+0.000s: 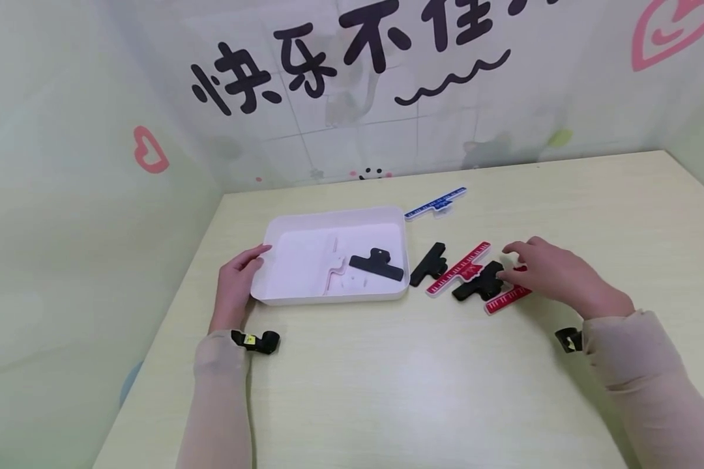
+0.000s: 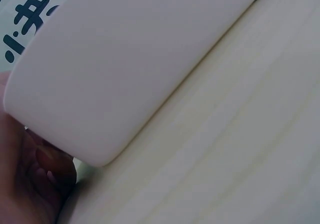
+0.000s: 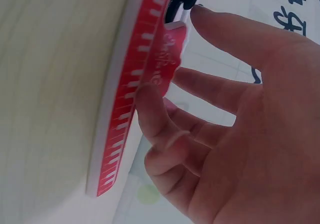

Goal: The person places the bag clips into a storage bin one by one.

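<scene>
My left hand (image 1: pixel 236 284) holds the left end of a white plastic tray (image 1: pixel 328 300), its fingers at the rim and outer wall. In the left wrist view, the tray wall (image 2: pixel 115 69) hides part of that hand. Inside the tray lie a black clip (image 1: pixel 377 265) and a white clip (image 1: pixel 334 270). My right hand (image 1: pixel 554 273) is over a red clip with a piano-key pattern (image 1: pixel 507 300), fingers spread and loosely bent. In the right wrist view, one fingertip overlaps the red clip (image 3: pixel 120 119); whether it touches cannot be told. The thumb stands apart.
Between the tray and my right hand lie a black clip (image 1: pixel 428 264), another red clip (image 1: pixel 459 270) and a second black clip (image 1: pixel 480 283). A blue clip (image 1: pixel 436 204) rests behind the tray's right corner. A printed cloth (image 1: pixel 352 98) hangs behind the table (image 1: pixel 387 391).
</scene>
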`<state>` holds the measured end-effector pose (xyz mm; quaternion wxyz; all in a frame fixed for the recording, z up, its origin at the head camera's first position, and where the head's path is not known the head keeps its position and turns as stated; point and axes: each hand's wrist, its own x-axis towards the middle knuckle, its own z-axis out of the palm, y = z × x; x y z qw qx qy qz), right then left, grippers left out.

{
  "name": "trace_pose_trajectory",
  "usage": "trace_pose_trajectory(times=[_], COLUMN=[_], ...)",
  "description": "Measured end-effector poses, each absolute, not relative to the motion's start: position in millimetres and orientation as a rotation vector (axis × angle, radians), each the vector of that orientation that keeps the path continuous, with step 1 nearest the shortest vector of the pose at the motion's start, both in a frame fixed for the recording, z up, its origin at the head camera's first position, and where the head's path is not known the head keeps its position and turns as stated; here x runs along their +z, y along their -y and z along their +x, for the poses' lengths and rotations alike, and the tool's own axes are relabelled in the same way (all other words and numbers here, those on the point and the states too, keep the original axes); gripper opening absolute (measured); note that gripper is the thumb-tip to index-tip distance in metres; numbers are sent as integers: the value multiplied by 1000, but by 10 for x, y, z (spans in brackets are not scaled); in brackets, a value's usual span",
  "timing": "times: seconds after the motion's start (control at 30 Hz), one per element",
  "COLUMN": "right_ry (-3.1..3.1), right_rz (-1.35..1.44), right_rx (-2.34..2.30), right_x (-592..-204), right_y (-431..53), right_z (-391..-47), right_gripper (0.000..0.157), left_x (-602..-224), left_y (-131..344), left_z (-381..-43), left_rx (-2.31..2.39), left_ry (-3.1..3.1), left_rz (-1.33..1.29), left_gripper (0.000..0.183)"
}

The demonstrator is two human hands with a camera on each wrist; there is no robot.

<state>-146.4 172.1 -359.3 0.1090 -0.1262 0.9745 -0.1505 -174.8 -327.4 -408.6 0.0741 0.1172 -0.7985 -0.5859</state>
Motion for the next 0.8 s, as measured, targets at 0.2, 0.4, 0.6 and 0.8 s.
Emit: trace_pose_trajectory(times=[0.2, 0.4, 0.6, 0.8], right_ry=[-2844, -2832, -2820, -2831], right_rz=[-406, -422, -388, -366], right_rx=[-429, -434, -421, -405], right_x=[-3619, -3632, -3639, -3590], right_y=[-1767, -1779, -1746, -1733], right_z=[-1504, -1522, -1497, -1467], right_gripper=[56, 51, 56, 57], left_x=[-4076, -4068, -4061, -4061], left_y=[3253, 3248, 3251, 3264], left_z=[-1757, -1758, -1755, -1750], left_rx=[-1769, -1788, -1780, -1780], left_ry=[2400, 2395, 2402, 2403], left_rz=[363, 369, 371, 364], left_gripper=[25, 25, 25, 25])
